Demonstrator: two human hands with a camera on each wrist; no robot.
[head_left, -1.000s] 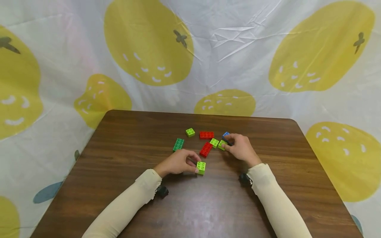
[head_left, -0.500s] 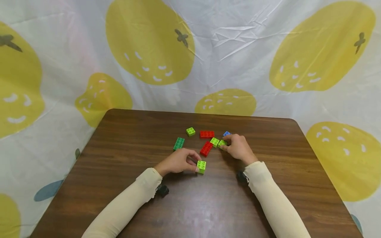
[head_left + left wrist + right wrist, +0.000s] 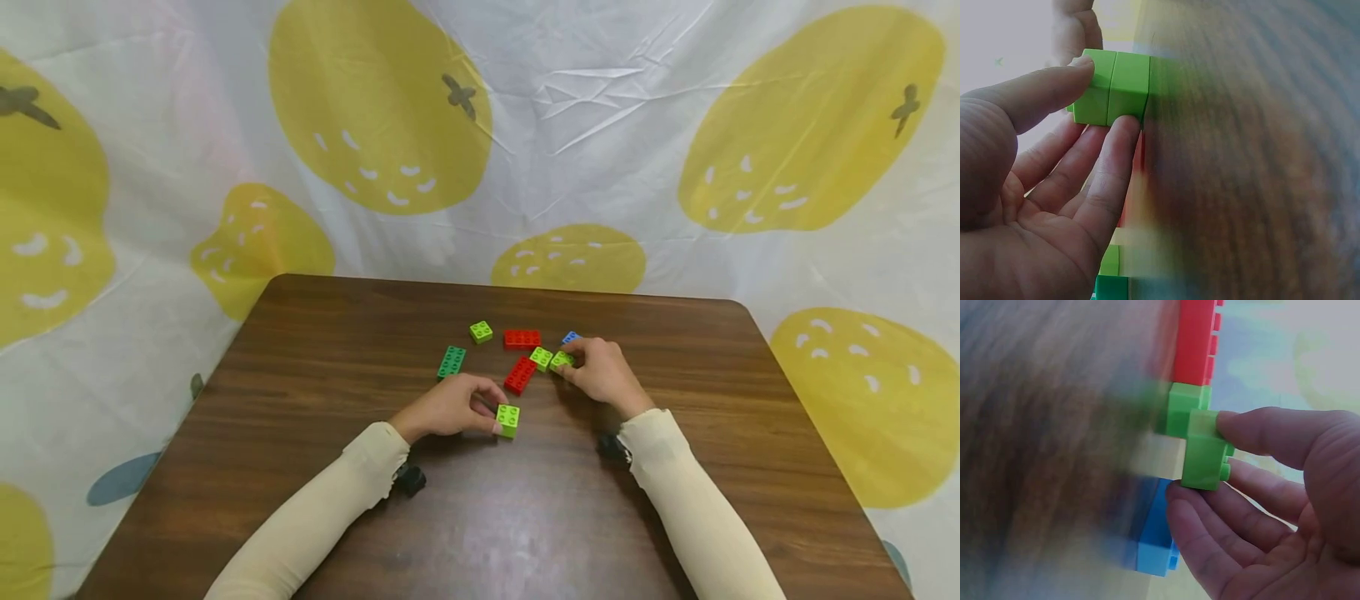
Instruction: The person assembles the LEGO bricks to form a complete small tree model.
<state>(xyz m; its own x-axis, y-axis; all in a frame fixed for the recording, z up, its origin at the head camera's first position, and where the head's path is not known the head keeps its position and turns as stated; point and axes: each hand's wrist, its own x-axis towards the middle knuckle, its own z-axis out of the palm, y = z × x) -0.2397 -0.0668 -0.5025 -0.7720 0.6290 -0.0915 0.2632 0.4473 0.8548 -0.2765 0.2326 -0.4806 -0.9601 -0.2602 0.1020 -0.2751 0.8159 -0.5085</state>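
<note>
My left hand (image 3: 450, 406) pinches a stack of two lime green toy bricks (image 3: 507, 421) between thumb and fingers near the table's middle. In the left wrist view a seam divides the lime stack (image 3: 1112, 87), which stands on the table. My right hand (image 3: 606, 377) pinches a single lime green brick (image 3: 1204, 456), thumb on one side and fingertips on the other. Close to it are another lime brick (image 3: 541, 358) and a blue brick (image 3: 1157, 534), which the right hand partly covers in the head view. A red brick (image 3: 521, 375) lies between the two hands.
A second red brick (image 3: 522, 339) and a further lime brick (image 3: 481, 332) lie farther back. Just beyond my left hand is a dark green brick (image 3: 452, 362). The brown wooden table (image 3: 337, 333) ends at a fruit-patterned cloth (image 3: 585, 150).
The right wrist has shifted slightly left, its fingers staying at the same lime brick. My left hand and its stack show almost no movement.
</note>
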